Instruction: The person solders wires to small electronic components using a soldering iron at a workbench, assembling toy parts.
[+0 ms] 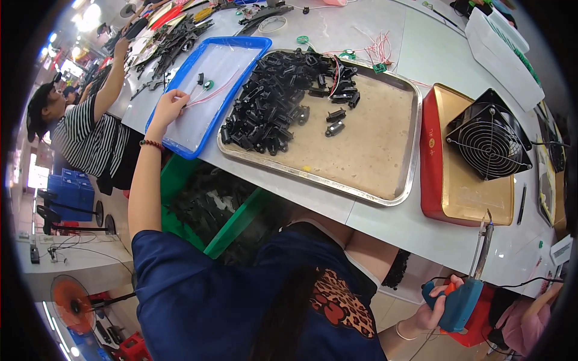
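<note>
My left hand (170, 108) reaches over a blue-rimmed tray (174, 145), its fingertips pinched at the ends of thin red and white wires (211, 96). Those wires belong to a small round green part (208, 85) beside a small black plastic piece (200, 78) in the tray. Down at the lower right, my right hand (431, 314) grips a teal soldering gun (462, 305) with an orange trigger. Its long metal tip points up beside the near corner of a red and gold tin (469, 213).
A metal tray (373, 162) holds a heap of black plastic housings (271, 102). A square black fan (490, 135) stands on the tin. Wired green parts (379, 67) and a tape roll (273, 24) lie behind. A green bin (232, 231) sits below the table edge. Another person (84, 132) works at left.
</note>
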Motion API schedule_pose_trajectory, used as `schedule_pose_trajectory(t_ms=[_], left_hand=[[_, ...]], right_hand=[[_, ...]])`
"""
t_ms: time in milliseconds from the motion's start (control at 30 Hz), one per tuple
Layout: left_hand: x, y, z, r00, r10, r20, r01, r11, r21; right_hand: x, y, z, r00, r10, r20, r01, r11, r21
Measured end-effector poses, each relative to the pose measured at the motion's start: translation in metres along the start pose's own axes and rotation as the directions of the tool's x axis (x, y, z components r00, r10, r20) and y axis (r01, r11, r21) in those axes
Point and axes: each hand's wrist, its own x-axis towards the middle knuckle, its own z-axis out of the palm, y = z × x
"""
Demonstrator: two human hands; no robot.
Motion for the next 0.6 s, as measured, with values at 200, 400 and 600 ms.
schedule_pose_trajectory(t_ms=[200, 400, 600], left_hand=[[-0.024, 0.021, 0.006, 0.917, 0.344, -0.2, -0.174, 0.799, 0.576], [-0.087, 0.154, 0.075, 0.532, 0.845, -0.044, -0.833, 0.532, 0.153], [-0.132, 0.192, 0.154, 0.452, 0.871, 0.191, -0.891, 0.432, 0.137]], right_hand=[[0.0, -0.002, 0.002, 1.0, -0.027, 0.005, 0.027, 1.0, 0.01], [-0.001, -0.002, 0.005, 0.999, -0.046, 0.001, 0.046, 0.999, -0.019], [0.002, -0.006, 0.008, 0.999, -0.048, 0.015, 0.048, 0.999, -0.019]])
